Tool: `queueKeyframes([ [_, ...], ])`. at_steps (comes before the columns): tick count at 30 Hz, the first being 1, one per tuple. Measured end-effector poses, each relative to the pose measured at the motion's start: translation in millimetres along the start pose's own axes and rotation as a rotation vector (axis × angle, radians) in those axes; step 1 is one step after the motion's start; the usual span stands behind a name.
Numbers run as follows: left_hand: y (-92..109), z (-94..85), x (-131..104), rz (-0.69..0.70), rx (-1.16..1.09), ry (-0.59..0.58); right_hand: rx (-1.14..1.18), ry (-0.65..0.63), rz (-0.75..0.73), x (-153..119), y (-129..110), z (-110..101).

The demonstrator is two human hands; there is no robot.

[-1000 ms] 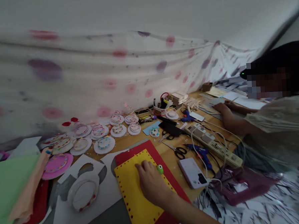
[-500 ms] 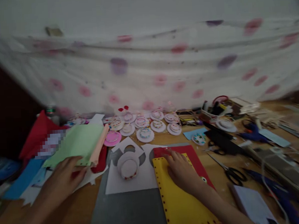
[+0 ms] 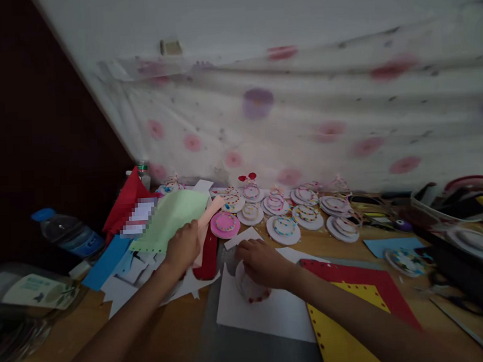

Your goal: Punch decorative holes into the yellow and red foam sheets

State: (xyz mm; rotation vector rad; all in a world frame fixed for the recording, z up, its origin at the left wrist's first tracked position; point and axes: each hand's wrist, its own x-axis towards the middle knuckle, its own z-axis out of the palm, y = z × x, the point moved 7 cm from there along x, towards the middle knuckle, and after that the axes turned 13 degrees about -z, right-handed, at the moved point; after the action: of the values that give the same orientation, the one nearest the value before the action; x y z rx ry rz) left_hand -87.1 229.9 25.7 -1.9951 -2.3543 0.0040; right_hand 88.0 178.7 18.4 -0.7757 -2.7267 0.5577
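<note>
On the left, my left hand (image 3: 183, 248) has its fingers curled at the near edge of a pale green sheet (image 3: 172, 214), beside a rolled peach sheet (image 3: 208, 218). My right hand (image 3: 262, 261) is bent over a small white round hat shape (image 3: 247, 289) with red beads on its rim, its fingertips hidden behind the hand. White cut paper (image 3: 268, 317) lies under that shape on a grey mat (image 3: 258, 350). Right of it are a red sheet (image 3: 397, 297) and a yellow sheet with dotted edges (image 3: 342, 338), partly beneath my right forearm.
Several small beaded hats (image 3: 283, 228) stand along the back. Bottles (image 3: 68, 233) lie at the left, near a red folded piece (image 3: 124, 195). At the right are a basket of tools (image 3: 449, 210), a blue sheet (image 3: 393, 246) and scissors (image 3: 467, 326).
The view has turned left. My right hand has moved from the yellow and red sheets to the white hat shape. My left hand has shifted along the green sheet toward the peach roll.
</note>
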Motion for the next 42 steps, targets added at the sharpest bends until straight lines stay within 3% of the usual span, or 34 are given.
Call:
queueKeyframes([
  [3,-16.9,-16.0,6.2,-0.007,-0.038,-0.013,0.104,-0.078,-0.078,30.3,11.4,4.8],
  [7,-36.1,-29.9,18.1,-0.009,-0.075,-0.02,0.232,-0.224,-0.233,48.8,17.4,4.6],
  [11,-44.0,-35.9,22.3,-0.001,-0.084,-0.017,0.124,-0.193,-0.238,63.3,26.0,8.0],
  [17,-46.1,-28.4,9.9,-0.038,0.122,-0.035,-0.17,-0.131,-0.19,89.7,22.6,35.6],
  [22,-52.1,-17.8,3.9,-0.055,0.184,-0.053,-0.285,-0.109,-0.113,88.8,21.8,35.0],
  [25,-41.3,-11.9,5.3,-0.037,0.209,-0.031,-0.309,-0.105,-0.078,81.7,21.3,32.5],
  [31,12.8,0.1,25.0,-0.071,0.225,0.11,-0.305,-0.088,0.019,75.5,24.7,36.2],
  [34,34.9,10.5,41.3,-0.057,0.262,0.109,-0.275,-0.066,0.085,76.6,31.4,36.3],
  [37,38.6,13.3,55.4,-0.08,0.268,0.058,-0.2,-0.039,0.137,78.0,39.0,34.5],
  [42,28.9,-5.7,73.9,-0.052,0.262,-0.02,0.077,0.021,0.226,84.1,54.9,36.2],
])
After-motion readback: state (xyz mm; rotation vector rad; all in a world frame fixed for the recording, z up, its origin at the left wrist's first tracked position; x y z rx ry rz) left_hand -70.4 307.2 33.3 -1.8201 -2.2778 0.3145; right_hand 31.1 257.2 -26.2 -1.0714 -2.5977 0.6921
